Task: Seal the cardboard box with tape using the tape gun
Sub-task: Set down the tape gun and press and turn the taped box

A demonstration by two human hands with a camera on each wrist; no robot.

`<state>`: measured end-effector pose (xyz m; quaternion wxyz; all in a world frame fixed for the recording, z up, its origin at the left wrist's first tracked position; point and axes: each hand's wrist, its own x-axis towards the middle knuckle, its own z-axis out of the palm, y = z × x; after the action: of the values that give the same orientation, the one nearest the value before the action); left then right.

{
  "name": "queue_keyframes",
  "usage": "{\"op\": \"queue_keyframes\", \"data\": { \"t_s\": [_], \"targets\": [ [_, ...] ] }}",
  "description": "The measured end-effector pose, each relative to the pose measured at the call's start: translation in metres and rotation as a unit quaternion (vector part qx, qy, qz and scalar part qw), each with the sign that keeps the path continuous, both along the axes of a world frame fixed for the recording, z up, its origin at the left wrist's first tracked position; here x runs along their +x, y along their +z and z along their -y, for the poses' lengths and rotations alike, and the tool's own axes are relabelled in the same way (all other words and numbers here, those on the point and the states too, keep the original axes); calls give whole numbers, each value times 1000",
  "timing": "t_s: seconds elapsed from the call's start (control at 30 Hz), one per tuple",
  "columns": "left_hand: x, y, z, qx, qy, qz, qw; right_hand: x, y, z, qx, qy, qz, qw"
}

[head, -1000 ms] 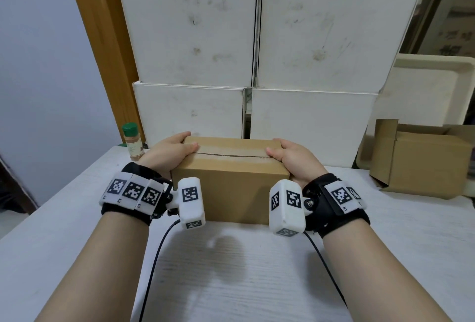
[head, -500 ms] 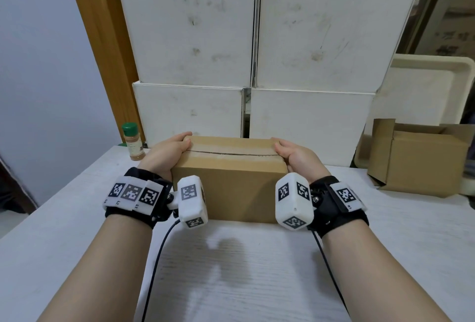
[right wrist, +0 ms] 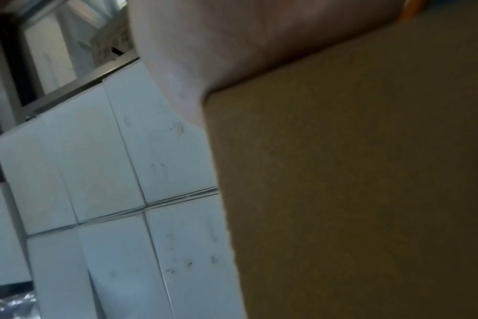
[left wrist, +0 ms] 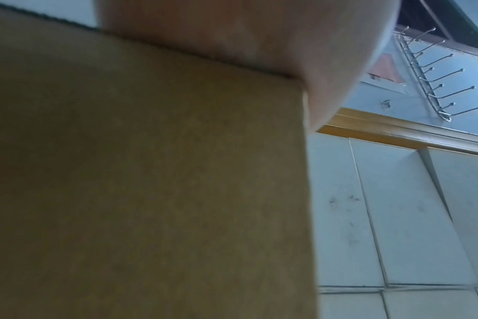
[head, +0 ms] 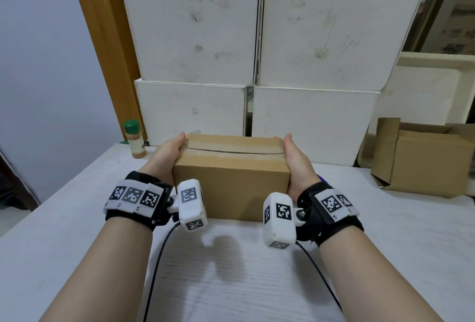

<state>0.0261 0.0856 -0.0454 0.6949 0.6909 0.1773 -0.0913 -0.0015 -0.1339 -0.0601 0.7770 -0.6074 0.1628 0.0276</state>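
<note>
Cardboard box [head: 231,185] sits between two hands, left hand [head: 164,158] and right hand [head: 295,162] pressed flat against its ends.

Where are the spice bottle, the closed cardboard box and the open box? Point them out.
spice bottle [head: 135,141], head view, label.
closed cardboard box [head: 231,188], head view, front face.
open box [head: 424,165], head view, front wall.

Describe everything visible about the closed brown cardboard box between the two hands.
The closed brown cardboard box is a plain rectangular carton standing upright on the white wood-grain table, its long front face toward the camera. Its top flaps are shut, meeting in a dark seam that runs left to right under a paler strip that looks like tape. The left hand and right hand press against its two ends, thumbs at the top edges.
</note>
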Motion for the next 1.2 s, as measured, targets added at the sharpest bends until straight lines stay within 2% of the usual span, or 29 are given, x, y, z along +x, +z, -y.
{"op": "queue_keyframes", "data": {
  "t_s": [0.17,0.23,0.27,0.37,0.47,0.57,0.6,0.7,0.83,0.93,1.07,1.2],
  "targets": [
    [-7,6,2,-42,-18,-9,999,2,1,6,-77,66,-13,995],
    [-10,7,1,-46,-24,-10,999,1,9,8,-150,88,-16,985],
    [-10,7,1,-44,-27,-9,999,2,14,8,-220,103,-10,970],
    [-11,7,0,-47,-21,4,999,5,36,4,-440,122,16,890],
    [-10,4,-2,-70,-31,13,997,6,59,-11,-527,131,41,839],
    [-8,-2,-5,-106,-53,20,993,11,74,-37,-581,184,79,789],
    [-7,-4,-6,-119,-57,23,991,13,78,-49,-595,198,86,774],
    [-4,-10,-8,-163,-87,38,982,21,78,-82,-603,238,92,756],
    [-4,-16,-7,-193,-91,61,975,33,64,-113,-591,280,61,754],
    [-2,-21,-6,-205,-90,71,972,34,59,-117,-592,270,45,758],
    [-1,-26,-5,-210,-72,75,972,35,60,-115,-615,282,46,735],
    [-2,-27,-3,-200,-61,95,973,39,60,-114,-617,295,51,727]
  ]
}}
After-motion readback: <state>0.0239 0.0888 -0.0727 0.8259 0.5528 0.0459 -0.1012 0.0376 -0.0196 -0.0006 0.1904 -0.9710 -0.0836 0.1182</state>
